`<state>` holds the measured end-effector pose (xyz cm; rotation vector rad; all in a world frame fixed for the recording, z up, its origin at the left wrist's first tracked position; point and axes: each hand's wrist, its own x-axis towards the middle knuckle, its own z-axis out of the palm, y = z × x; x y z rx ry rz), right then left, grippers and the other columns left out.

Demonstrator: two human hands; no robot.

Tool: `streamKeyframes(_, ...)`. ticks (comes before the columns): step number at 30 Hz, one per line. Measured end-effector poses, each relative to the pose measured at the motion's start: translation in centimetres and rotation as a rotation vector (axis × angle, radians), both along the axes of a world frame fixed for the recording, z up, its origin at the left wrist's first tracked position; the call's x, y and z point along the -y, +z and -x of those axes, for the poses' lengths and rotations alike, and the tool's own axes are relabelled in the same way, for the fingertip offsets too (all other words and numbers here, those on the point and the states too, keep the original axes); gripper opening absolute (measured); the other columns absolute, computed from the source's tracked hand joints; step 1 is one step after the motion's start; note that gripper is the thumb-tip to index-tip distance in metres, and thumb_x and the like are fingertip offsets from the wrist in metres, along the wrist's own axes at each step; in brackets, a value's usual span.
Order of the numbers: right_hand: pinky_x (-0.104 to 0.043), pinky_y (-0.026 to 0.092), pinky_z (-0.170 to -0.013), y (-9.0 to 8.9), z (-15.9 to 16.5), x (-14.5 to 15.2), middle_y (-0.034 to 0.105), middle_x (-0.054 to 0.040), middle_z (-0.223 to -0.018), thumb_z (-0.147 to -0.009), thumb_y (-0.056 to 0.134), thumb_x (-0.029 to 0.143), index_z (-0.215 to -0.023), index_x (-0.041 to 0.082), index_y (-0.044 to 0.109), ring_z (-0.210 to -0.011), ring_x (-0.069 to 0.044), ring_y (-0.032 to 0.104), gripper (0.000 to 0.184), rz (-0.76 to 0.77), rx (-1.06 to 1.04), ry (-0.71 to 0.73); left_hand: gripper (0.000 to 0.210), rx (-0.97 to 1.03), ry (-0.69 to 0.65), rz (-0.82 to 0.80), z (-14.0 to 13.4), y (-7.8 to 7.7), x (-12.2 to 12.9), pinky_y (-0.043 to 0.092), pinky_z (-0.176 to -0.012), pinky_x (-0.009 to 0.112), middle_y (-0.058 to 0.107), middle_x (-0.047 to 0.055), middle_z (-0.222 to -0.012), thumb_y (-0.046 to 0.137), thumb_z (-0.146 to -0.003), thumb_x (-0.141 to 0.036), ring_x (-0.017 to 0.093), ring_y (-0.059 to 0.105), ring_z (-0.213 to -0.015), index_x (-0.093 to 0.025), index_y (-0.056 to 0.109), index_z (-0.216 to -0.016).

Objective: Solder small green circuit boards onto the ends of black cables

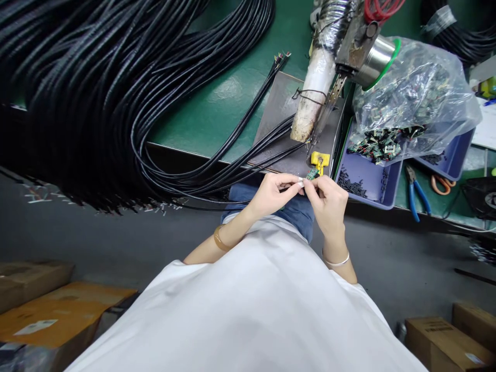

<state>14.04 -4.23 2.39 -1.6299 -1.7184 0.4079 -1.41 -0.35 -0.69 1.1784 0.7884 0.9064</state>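
Observation:
My left hand (271, 194) and my right hand (328, 200) meet at the table's front edge, both with fingers pinched. A small green circuit board (312, 174) sticks out at the fingertips, held by my right hand. The left fingertips touch the right ones beside a small white piece; what the left hand grips is hidden. Black cables (232, 175) pass just behind and under my left hand. Right behind the board stands a yellow clip-like holder (320, 159). Above it points a soldering iron (324, 111), its tip down, fixed next to a foil-wrapped white tube (313, 98).
A thick bundle of black cables (89, 103) hangs over the table edge at left. At right are a purple tray (382, 199) with small black pieces, a plastic bag (422, 88) of circuit boards, blue-handled pliers (416, 194) and orange-handled scissors (442, 183). A solder spool (377, 62) sits above.

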Motion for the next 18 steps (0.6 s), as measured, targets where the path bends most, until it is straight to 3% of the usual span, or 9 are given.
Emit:
streamKeyframes(3, -0.026, 0.036, -0.057, 0.2, -0.2, 0.0, 0.057, 0.0029, -0.062, -0.096, 0.06, 0.039, -0.064, 0.019, 0.058, -0.056, -0.008, 0.047, 0.037, -0.033, 0.037, 0.019, 0.021, 0.016, -0.032, -0.009, 0.1, 0.3, 0.1, 0.058, -0.079, 0.024, 0.078, 0.008, -0.086, 0.069, -0.085, -0.029, 0.014, 0.071, -0.078, -0.011, 0.079, -0.091)
streamKeyframes(5, -0.025, 0.035, -0.052, 0.5, -0.5, 0.1, 0.054, 0.0039, -0.06, -0.093, 0.062, 0.044, -0.069, 0.02, 0.06, -0.051, -0.008, 0.046, 0.034, -0.052, -0.086, -0.049, 0.021, 0.033, -0.006, 0.018, 0.1, 0.6, 0.1, 0.058, -0.075, 0.023, 0.077, 0.008, -0.083, 0.073, -0.082, -0.029, 0.013, 0.07, -0.072, -0.011, 0.079, -0.092)
streamKeyframes(8, -0.024, 0.032, -0.043, 1.1, -1.0, 0.2, 0.05, 0.0073, -0.056, -0.096, 0.055, 0.044, -0.092, 0.023, 0.06, -0.043, -0.008, 0.044, 0.022, -0.184, -0.381, -0.198, 0.023, 0.044, 0.06, 0.039, 0.0, 0.9, 0.1, 0.053, -0.063, 0.021, 0.074, 0.005, -0.075, 0.077, -0.079, -0.032, 0.009, 0.062, -0.061, -0.012, 0.079, -0.089)
streamKeyframes(10, -0.022, 0.033, -0.04, 1.5, -1.1, 0.3, 0.059, 0.0075, -0.061, -0.098, 0.052, 0.036, -0.105, 0.025, 0.054, -0.04, -0.008, 0.047, 0.014, -0.28, -0.484, -0.238, 0.023, 0.039, 0.101, 0.034, -0.1, 1.1, 0.0, 0.048, -0.058, 0.02, 0.071, 0.003, -0.07, 0.076, -0.081, -0.035, 0.007, 0.056, -0.056, -0.012, 0.078, -0.085)
streamKeyframes(12, -0.023, 0.043, -0.044, 1.9, -1.1, 0.4, 0.072, 0.0035, -0.078, -0.098, 0.053, 0.03, -0.108, 0.025, 0.052, -0.044, -0.009, 0.058, 0.011, -0.303, -0.428, -0.228, 0.023, 0.041, 0.116, 0.027, -0.2, 1.2, -0.1, 0.046, -0.058, 0.02, 0.069, 0.002, -0.069, 0.075, -0.081, -0.035, 0.007, 0.054, -0.058, -0.013, 0.076, -0.08)
streamKeyframes(14, -0.028, 0.056, -0.058, 2.2, -1.0, 0.4, 0.077, -0.0012, -0.095, -0.097, 0.055, 0.027, -0.106, 0.025, 0.056, -0.062, -0.013, 0.072, 0.009, -0.265, -0.28, -0.165, 0.021, 0.045, 0.101, 0.02, -0.2, 1.4, -0.2, 0.046, -0.062, 0.02, 0.069, 0.002, -0.071, 0.075, -0.081, -0.033, 0.008, 0.056, -0.062, -0.013, 0.074, -0.076)
streamKeyframes(18, -0.031, 0.06, -0.077, 2.0, -0.8, -0.1, 0.076, -0.0032, -0.099, -0.09, 0.066, 0.017, -0.091, 0.023, 0.063, -0.091, -0.017, 0.074, 0.007, -0.247, -0.012, 0.051, 0.024, 0.042, 0.1, 0.017, -0.3, 1.5, -0.5, 0.042, -0.06, 0.019, 0.062, -0.001, -0.064, 0.072, -0.083, -0.031, 0.006, 0.05, -0.059, -0.012, 0.068, -0.069)
